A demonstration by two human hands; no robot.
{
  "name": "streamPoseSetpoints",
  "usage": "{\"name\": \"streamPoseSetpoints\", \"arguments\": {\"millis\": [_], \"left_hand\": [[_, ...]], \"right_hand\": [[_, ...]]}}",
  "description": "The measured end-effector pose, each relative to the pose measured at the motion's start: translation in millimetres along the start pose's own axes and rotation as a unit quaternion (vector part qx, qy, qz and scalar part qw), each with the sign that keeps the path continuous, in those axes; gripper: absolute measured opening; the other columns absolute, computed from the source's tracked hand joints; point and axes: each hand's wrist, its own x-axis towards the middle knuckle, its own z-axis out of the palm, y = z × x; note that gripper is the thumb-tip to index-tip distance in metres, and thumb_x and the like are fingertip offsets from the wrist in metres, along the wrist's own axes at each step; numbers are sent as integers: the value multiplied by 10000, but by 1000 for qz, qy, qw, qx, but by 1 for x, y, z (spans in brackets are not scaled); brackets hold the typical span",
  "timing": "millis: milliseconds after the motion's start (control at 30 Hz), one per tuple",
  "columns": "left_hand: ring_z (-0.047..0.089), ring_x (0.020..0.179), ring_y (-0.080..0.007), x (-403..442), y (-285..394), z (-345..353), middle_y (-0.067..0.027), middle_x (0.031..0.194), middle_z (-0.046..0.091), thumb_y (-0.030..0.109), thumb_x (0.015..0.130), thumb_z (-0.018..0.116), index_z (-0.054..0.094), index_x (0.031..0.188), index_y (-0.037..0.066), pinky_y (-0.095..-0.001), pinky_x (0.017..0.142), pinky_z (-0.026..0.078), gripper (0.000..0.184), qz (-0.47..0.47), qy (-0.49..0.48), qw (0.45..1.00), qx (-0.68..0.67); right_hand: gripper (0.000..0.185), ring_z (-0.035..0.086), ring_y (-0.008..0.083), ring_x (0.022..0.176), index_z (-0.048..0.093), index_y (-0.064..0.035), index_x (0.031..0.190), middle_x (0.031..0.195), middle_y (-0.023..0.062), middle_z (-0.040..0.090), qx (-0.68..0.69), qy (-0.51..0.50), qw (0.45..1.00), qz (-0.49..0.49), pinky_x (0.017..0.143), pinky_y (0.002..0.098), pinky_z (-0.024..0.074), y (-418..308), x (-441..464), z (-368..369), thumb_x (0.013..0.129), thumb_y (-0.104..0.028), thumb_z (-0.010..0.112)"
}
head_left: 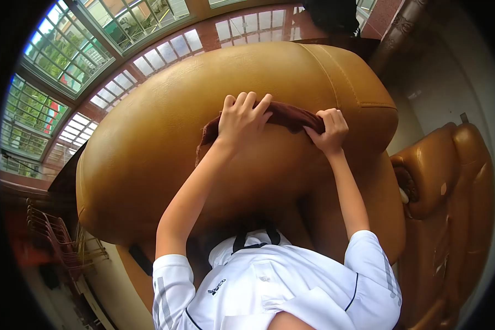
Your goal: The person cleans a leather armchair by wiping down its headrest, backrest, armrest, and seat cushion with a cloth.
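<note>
Cloth point(287, 115) held at two spots against sofa point(203, 82) back.
Left hand point(241, 120) curled onto cloth, right hand point(330, 130) pinching its right end; wide-set grips probably keep it stretched.

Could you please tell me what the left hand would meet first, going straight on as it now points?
The left hand would probably meet the sofa first, though depth is unclear and it might skim just above.

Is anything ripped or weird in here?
Maybe: the sofa at the picture's right has a small pale patch. It interrupts the brown covering, almost like a tear, though it might only be glare.
</note>
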Motion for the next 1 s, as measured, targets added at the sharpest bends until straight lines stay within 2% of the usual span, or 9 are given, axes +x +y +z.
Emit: {"name": "streamPoseSetpoints", "arguments": {"millis": [133, 433, 500, 533, 633, 733, 833, 967, 1000], "left_hand": [[505, 772, -179, 44, 2, 21, -31, 809, 516, 257, 726, 608, 481, 1057, 115, -325, 656, 343, 381, -92, 27, 995, -22], [535, 743, -183, 74, 3, 69, -21, 777, 538, 289, 719, 597, 541, 929, 167, -346, 649, 377, 249, -39, 117, 991, 53], [456, 942, -243, 76, 10, 64, -96, 945, 510, 183, 671, 630, 504, 1166, 170, -399, 744, 370, 511, -84, 70, 993, -51], [457, 918, -225, 77, 15, 55, -105, 924, 502, 172, 700, 605, 532, 1125, 157, -382, 740, 370, 431, -98, -19, 995, 12], [544, 722, -192, 46, 28, 60, -25, 770, 544, 296, 726, 594, 550, 911, 173, -352, 648, 386, 227, -110, 159, 980, 46], [518, 683, -162, -27, 18, 41, -8, 777, 518, 226, 688, 584, 526, 918, 192, -285, 571, 393, 239, 14, 169, 981, 95], [483, 651, -136, -108, 4, 18, -5, 766, 478, 158, 664, 554, 505, 938, 208, -236, 507, 375, 283, 51, 146, 979, 129], [471, 653, -142, -177, -5, -3, -9, 787, 474, 148, 659, 557, 512, 955, 229, -231, 499, 369, 310, 12, 126, 978, 167], [470, 656, -143, -197, -10, -8, -11, 794, 473, 150, 655, 561, 513, 952, 236, -232, 499, 369, 313, -7, 138, 979, 152]], "right_hand": [[389, 392, 240, 834, 534, -98, 701, 833, 54, 458, -9, 20, 999, 23, 762, 378, 308, 11, 3, 11, 651, -471, 634], [500, 422, 255, 855, 546, -97, 810, 877, 65, 477, -28, 90, 996, 5, 773, 385, 309, 36, -5, 33, 781, -571, 390], [452, 454, 250, 871, 549, -106, 834, 893, 52, 495, -52, 73, 996, 26, 772, 393, 331, 32, -5, 27, 799, -531, 399], [427, 461, 253, 884, 550, -106, 842, 918, 54, 502, -53, 67, 995, 52, 777, 394, 337, 30, -10, 22, 803, -508, 411], [357, 480, 262, 921, 550, -103, 874, 994, 65, 516, -57, 78, 990, 104, 792, 394, 354, 27, -13, 23, 811, -440, 450], [329, 461, 280, 985, 527, -98, 960, 1090, 92, 502, -91, 64, 983, 144, 826, 415, 341, 6, -32, 29, 787, -376, 514], [370, 426, 293, 1029, 508, -96, 1003, 1110, 100, 483, -144, -4, 989, 34, 847, 452, 306, -48, -52, 23, 764, -377, 536], [461, 398, 287, 1055, 502, -97, 1025, 1117, 77, 448, -113, -123, 984, 57, 856, 465, 273, -94, -79, 31, 697, -409, 590], [476, 405, 257, 1037, 512, -133, 1026, 1072, 49, 450, -155, -70, 985, -3, 838, 436, 280, -105, -90, 40, 665, -425, 616]]}}
